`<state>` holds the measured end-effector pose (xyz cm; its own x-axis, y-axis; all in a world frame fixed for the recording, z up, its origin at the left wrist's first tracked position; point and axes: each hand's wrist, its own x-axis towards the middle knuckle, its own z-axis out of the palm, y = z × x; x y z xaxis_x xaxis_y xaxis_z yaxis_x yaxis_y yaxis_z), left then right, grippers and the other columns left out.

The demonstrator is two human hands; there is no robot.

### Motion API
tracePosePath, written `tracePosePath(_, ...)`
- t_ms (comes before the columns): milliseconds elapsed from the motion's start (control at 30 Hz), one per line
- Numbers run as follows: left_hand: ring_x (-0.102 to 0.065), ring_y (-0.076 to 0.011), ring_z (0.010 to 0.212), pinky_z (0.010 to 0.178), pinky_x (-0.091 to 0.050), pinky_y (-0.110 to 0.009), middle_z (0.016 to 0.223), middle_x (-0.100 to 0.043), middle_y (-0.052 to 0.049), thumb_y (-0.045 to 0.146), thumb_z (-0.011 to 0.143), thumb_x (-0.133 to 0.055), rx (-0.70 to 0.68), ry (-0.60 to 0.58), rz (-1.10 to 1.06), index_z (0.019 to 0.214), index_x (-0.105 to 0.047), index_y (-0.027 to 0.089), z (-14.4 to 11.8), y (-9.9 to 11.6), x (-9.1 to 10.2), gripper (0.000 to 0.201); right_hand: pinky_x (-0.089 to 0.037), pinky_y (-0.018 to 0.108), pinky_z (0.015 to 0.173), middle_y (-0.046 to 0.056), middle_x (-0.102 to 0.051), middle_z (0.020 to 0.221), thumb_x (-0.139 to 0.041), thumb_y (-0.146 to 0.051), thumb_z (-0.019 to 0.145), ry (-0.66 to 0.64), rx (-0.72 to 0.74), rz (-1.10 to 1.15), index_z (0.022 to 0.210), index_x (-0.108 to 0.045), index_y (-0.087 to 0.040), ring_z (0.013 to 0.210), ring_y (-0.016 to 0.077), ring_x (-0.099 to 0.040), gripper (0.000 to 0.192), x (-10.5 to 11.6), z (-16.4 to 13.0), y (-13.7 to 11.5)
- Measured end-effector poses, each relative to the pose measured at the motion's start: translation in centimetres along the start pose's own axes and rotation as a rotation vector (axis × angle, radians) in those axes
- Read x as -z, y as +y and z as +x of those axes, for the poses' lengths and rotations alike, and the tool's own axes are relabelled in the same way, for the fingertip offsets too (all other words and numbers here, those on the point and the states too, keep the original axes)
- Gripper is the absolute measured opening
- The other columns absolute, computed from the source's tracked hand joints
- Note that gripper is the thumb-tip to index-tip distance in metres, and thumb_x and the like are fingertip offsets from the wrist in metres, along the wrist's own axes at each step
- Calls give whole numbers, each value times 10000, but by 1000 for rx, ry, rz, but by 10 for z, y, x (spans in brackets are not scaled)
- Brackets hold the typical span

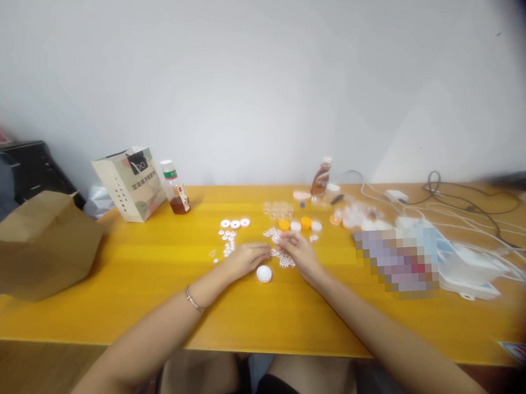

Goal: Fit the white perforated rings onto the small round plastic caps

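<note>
My left hand (248, 259) rests low over the wooden table, its fingers closed together at the edge of a pile of small white ring-like pieces (286, 261). My right hand (300, 252) bends over the same pile from the other side, thumb and fingers pinched. What either hand holds is too small to make out. A round white cap (264, 273) lies just below my left hand. Beyond it are three white discs with holes (235, 224) and several small white parts (228, 236). Orange caps (305, 223) and white caps (295, 226) form a row past my right hand.
Clear small jars (278, 209) stand behind the caps. A brown bottle (321, 179), a bottle with dark liquid (177, 192) and a paper gift bag (132, 183) stand farther back. A brown paper bag (40, 244) lies left; white cables (475, 215) and boxes (469, 268) crowd the right.
</note>
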<state>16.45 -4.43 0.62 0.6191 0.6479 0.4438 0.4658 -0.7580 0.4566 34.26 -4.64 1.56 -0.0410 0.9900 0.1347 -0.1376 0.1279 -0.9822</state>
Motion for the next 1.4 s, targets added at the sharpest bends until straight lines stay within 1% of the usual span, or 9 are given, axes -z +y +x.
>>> tracePosePath(167,-522,-195,991,885,-388,-330,1080,-582,-67,301,815,-486,-11,62,35,962,-639,235,0,4,5,223,-430,260,612,-33,-570,628,-690,-393,577,-19,2,-18,755,-523,-194,572,110,-541,314,1,0,1)
tracePosePath(267,-519,-195,920,851,-389,-337,987,-593,-80,316,812,-490,-14,73,65,943,-651,235,0,8,8,223,-437,269,619,-33,-576,629,-682,-397,583,-21,12,-34,772,-517,-201,576,115,-551,318,1,-1,1)
tracePosePath(400,-529,-170,835,781,-417,-288,874,-587,-76,296,828,-461,14,85,-2,965,-639,213,0,8,7,240,-446,275,636,-31,-586,647,-682,-392,585,-14,18,-42,796,-521,-204,591,119,-564,325,0,-2,0)
tracePosePath(600,-552,-158,830,765,-429,-276,908,-602,-74,238,851,-402,57,200,-105,1038,-593,193,-1,6,7,271,-467,284,679,-15,-612,685,-681,-359,601,-26,25,-40,869,-577,-203,625,119,-576,327,1,-3,-1)
tracePosePath(700,-541,-170,834,786,-413,-301,885,-610,-67,234,842,-419,117,242,-95,984,-606,194,-1,10,9,238,-476,305,720,13,-651,761,-678,-354,611,-49,12,-50,892,-615,-203,668,134,-595,326,1,-3,0)
tracePosePath(833,-522,-165,818,796,-397,-301,847,-600,-50,263,845,-412,181,278,-107,875,-588,178,1,16,9,198,-484,339,753,32,-674,813,-675,-374,613,-71,-3,-58,848,-648,-196,717,166,-616,297,0,-2,2)
tracePosePath(1000,-534,-128,696,666,-418,-235,761,-589,-20,294,849,-390,272,277,-275,852,-554,160,2,16,5,212,-496,338,717,20,-673,732,-690,-376,592,-54,-13,-68,794,-639,-196,672,170,-622,275,-1,-3,4)
tracePosePath(1233,-536,-121,659,621,-416,-223,719,-579,-3,291,781,-513,362,346,-333,1002,-518,170,0,8,-2,251,-494,312,711,-3,-653,661,-690,-368,600,-75,-27,-52,694,-611,-191,633,147,-615,216,-3,-7,-2)
tracePosePath(1400,-541,-139,754,709,-421,-249,804,-602,-28,287,779,-528,301,376,-271,849,-605,167,0,8,3,159,-489,327,744,1,-662,680,-688,-373,601,-80,-40,-42,699,-618,-193,655,158,-626,216,-3,-8,-3)
